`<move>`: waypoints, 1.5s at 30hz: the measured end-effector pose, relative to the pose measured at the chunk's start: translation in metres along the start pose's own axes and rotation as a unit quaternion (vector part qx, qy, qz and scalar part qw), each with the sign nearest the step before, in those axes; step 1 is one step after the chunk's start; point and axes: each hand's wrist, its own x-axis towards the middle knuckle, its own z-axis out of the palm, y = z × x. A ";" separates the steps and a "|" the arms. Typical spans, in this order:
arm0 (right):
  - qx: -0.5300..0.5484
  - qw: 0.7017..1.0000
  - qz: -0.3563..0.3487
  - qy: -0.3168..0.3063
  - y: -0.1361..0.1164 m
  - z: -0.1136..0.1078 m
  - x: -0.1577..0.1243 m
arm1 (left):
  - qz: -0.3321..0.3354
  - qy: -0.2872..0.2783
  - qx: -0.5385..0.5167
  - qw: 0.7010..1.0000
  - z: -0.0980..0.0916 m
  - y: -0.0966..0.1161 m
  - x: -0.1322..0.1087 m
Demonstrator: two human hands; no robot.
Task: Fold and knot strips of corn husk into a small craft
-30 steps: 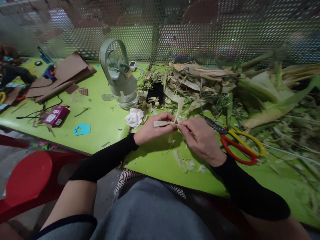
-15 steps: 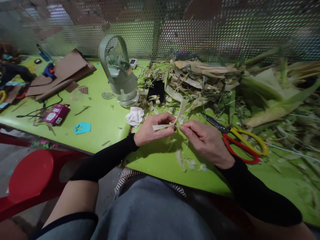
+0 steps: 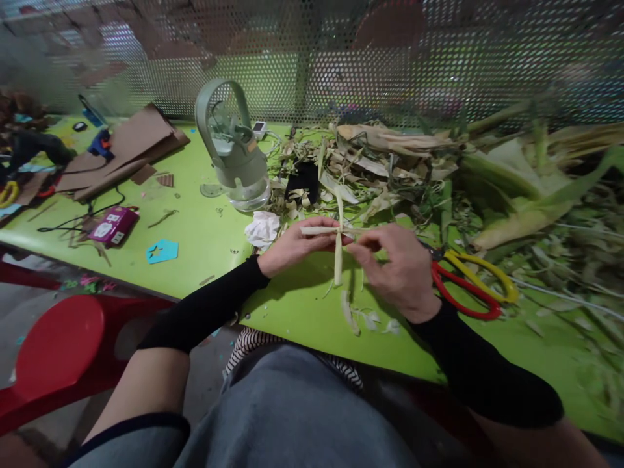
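Pale corn husk strips [image 3: 338,259] cross one another in front of me, with arms pointing up, down, left and right from a small centre. My left hand [image 3: 299,246] is closed on them, pinching near the crossing from the left. On the other side, my right hand [image 3: 400,270] has curled fingers with thumb and forefinger at the strips' right arm; its exact pinch point is partly hidden. Scissors [image 3: 475,286] with one red and one yellow handle lie just right of my right hand. A loose husk scrap [image 3: 348,312] rests on the green table [image 3: 302,309] below.
Behind my hands is a heap of husk scraps [image 3: 380,159], with larger corn husks [image 3: 526,195] to the right. A water bottle [image 3: 241,169], crumpled tissue [image 3: 262,229], purple box [image 3: 114,226] and brown cardboard [image 3: 121,153] sit leftward. A red stool [image 3: 61,341] stands below.
The husk strips have turned and spread into a cross, with one arm now hanging down. My right hand has shifted slightly left, its fingers moving at the strips. The left hand keeps its hold.
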 end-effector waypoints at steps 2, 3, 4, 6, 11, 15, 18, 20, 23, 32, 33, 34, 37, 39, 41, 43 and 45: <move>0.049 0.997 0.025 -0.062 -0.006 0.004 -0.002 | 0.021 0.020 0.029 0.999 -0.001 -0.002 0.001; 0.075 0.993 0.049 -0.071 -0.008 0.007 -0.003 | 0.035 0.032 0.049 0.998 -0.002 -0.003 0.001; 0.102 0.989 0.078 -0.078 -0.009 0.009 -0.004 | 0.048 0.044 0.070 0.995 -0.001 -0.005 0.002; 0.165 0.972 0.138 -0.094 -0.010 0.012 -0.006 | 0.059 0.054 0.107 0.991 0.000 -0.007 0.003; 0.116 0.980 0.115 -0.112 -0.007 0.015 -0.009 | 0.056 0.066 0.123 0.989 0.004 -0.009 0.003; -0.116 0.990 -0.030 -0.077 -0.008 0.014 -0.011 | 0.000 0.063 0.093 0.994 0.003 -0.009 0.005; -0.164 0.982 -0.066 -0.070 -0.008 0.012 -0.011 | -0.059 0.072 0.073 0.993 0.001 -0.007 0.006; -0.123 0.989 -0.061 -0.060 -0.007 0.011 -0.011 | -0.091 0.075 0.066 0.991 0.001 -0.005 0.006; -0.012 0.998 -0.017 -0.054 -0.003 0.009 -0.008 | -0.137 0.061 0.054 0.987 0.001 -0.001 0.004; 0.181 0.974 0.034 -0.129 0.006 0.000 0.005 | -0.245 0.028 -0.051 0.968 0.004 0.013 0.001; 0.190 0.972 0.028 -0.137 0.007 -0.002 0.005 | -0.256 0.032 -0.051 0.965 0.005 0.016 0.000; 0.194 0.970 0.019 -0.144 0.009 -0.003 0.006 | -0.262 0.038 -0.052 0.963 0.005 0.017 0.000; 0.169 0.974 -0.007 -0.151 0.012 -0.004 0.005 | -0.258 0.061 -0.060 0.962 0.006 0.019 0.001; 0.133 0.980 -0.017 -0.144 0.013 -0.002 0.004 | -0.232 0.070 -0.069 0.968 0.007 0.018 0.001; 0.111 0.985 -0.019 -0.135 0.013 0.001 0.002 | -0.207 0.071 -0.069 0.973 0.007 0.015 0.002; 0.110 0.986 -0.007 -0.123 0.010 0.003 0.001 | -0.188 0.072 -0.060 0.978 0.007 0.013 0.002; 0.124 0.986 0.020 -0.113 0.007 0.004 0.000 | -0.172 0.069 -0.042 0.982 0.007 0.011 0.003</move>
